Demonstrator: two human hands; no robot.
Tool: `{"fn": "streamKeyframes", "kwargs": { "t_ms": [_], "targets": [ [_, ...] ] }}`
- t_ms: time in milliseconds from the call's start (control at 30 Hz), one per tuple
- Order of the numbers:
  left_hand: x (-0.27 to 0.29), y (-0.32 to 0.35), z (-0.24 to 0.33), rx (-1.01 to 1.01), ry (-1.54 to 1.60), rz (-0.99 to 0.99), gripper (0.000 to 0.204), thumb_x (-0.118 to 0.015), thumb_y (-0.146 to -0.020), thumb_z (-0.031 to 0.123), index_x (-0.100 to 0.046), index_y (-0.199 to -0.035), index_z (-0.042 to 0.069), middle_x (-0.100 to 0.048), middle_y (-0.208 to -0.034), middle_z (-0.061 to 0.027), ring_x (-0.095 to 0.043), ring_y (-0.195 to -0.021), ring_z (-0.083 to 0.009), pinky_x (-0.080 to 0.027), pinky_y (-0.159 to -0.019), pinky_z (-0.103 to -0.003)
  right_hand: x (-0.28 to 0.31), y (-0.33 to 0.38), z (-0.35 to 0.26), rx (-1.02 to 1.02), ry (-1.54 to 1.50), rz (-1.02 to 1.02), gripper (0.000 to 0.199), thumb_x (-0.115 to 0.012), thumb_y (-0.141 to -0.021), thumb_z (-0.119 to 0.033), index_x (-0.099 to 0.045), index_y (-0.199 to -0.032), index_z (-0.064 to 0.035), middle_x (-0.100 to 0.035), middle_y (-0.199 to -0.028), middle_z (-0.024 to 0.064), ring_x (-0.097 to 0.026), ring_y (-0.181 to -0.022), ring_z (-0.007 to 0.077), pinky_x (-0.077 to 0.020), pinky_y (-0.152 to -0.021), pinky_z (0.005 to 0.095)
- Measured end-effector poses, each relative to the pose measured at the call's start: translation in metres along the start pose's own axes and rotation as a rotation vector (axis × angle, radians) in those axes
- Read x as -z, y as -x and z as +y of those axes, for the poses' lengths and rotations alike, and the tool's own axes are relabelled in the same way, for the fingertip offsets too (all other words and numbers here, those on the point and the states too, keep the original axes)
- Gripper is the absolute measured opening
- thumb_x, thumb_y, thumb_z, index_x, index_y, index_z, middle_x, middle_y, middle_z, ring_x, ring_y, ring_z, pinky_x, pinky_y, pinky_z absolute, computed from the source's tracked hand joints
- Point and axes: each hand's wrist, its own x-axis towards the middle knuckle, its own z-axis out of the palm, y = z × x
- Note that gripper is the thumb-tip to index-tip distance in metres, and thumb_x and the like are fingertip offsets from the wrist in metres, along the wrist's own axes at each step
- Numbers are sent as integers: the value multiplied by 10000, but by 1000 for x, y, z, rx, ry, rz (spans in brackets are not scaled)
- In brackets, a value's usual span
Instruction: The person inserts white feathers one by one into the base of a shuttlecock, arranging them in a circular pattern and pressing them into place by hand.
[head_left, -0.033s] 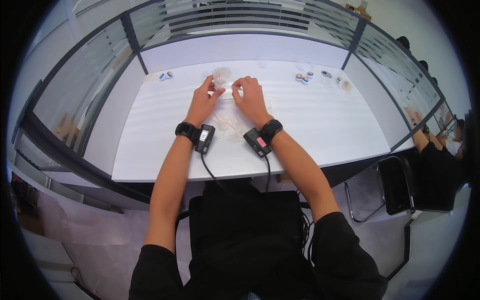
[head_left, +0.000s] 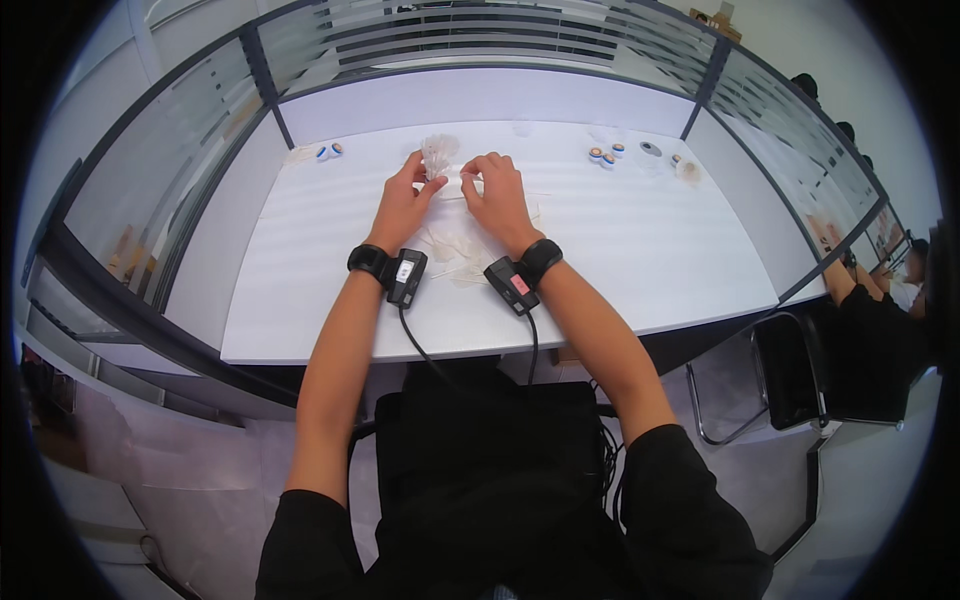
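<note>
All around, dark-framed partitions (head_left: 480, 100) with frosted panels; within them, a broad white counter (head_left: 640, 260). Across its near edge, two bare forearms, reaching in from black sleeves (head_left: 690, 500). At their ends, the left grip (head_left: 401, 205) and the right grip (head_left: 499, 202), close together but apart. At each wrist, strapped on by a black band, a black box: on the left box (head_left: 400, 291), a small white label; on the right box (head_left: 506, 290), a reddish one, both marked too finely to make out.

Within the left grip, pinched at its lower end between thumb and fingers, a pale ruffled bundle (head_left: 440, 153), spreading outward beyond the fingertips. In the right grip, just beside it, only a narrow gap between thumb and forefinger; impossible to tell whether anything thin is caught there.

Between the wrists, thin pale scraps (head_left: 455, 248), scattered flat. Toward the far right, a grey oval piece (head_left: 651, 149) near small orange-topped caps (head_left: 607, 161); toward the far left, two blue-and-white pieces (head_left: 336, 150).

Against the earlier frame, practically identical: same hold, same layout, with merely a very slight leftward shift throughout.
</note>
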Motion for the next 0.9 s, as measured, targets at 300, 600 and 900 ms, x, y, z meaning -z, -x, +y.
{"fn": "streamKeyframes", "kwargs": {
  "t_ms": [300, 600, 900],
  "targets": [
    [4, -2, -8, 66, 18, 22, 392, -728, -924, 182, -553, -1208, -24, -713, -1069, -164, -711, -969, -230, -574, -793, -344, -2, -2, -5, 25, 58, 64, 70, -663, -842, -97, -645, -902, -64, -591, -873, 93, -550, -870, 291, -433, -759, 421],
    [4, 6, 3, 111, 46, 20, 414, -754, -854, 82, -520, -1185, -5, -715, -1043, -143, -711, -961, -210, -544, -832, -321, 7, -9, -21, -75, -137, 136, 87, -646, -872, -32, -607, -947, -15, -622, -842, 104, -564, -795, 252, -471, -716, 380],
    [5, 5, 5, 68, 54, 19, 393, -741, -800, 21, -503, -1112, 23, -707, -1016, -162, -708, -975, -302, -540, -838, -369, 16, -10, -35, 2, -252, 206, 111, -668, -856, -20, -580, -921, -1, -634, -807, 97, -624, -712, 200, -521, -667, 321]
  ]
}}
